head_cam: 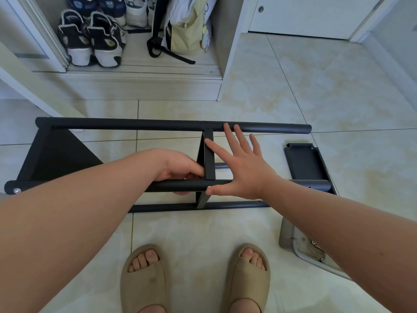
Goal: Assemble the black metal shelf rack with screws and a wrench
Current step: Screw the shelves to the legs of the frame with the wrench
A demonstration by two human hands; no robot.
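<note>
Head camera looks down on a person standing in tan slippers (pixel 144 281) over the black shelf rack (pixel 162 207), which lies on its side on the pale tiled floor (pixel 316 86).

The left grip (pixel 180 171) is clenched round the near tube (pixel 158 186). Its fingers curl under the tube and its thumb presses against the edge of the middle panel (pixel 208 154), just to that grip's right.

The right grip (pixel 241 168) is released, its fingers straight and spread. The heel of the palm sits over the near tube, the thumb lies along it at the foot of the middle panel, the forefinger touches the panel's face, and the two longest fingertips reach the far tube (pixel 135 124). The two grips sit on either side of the middle panel, close together.

Well to the left of the left grip, a dark end panel (pixel 56 154) joins the two tubes, with a bright screw (pixel 16 190) at the near tube's tip. To the right of the right grip, a loose black panel (pixel 304 161) lies flat on the floor. Nearer the person, under the right forearm, lies a silvery metal piece (pixel 291 236); I cannot tell what it is.

Beyond both grips, an open cupboard holds sneakers (pixel 90 41) and a pale bag (pixel 187 30).
</note>
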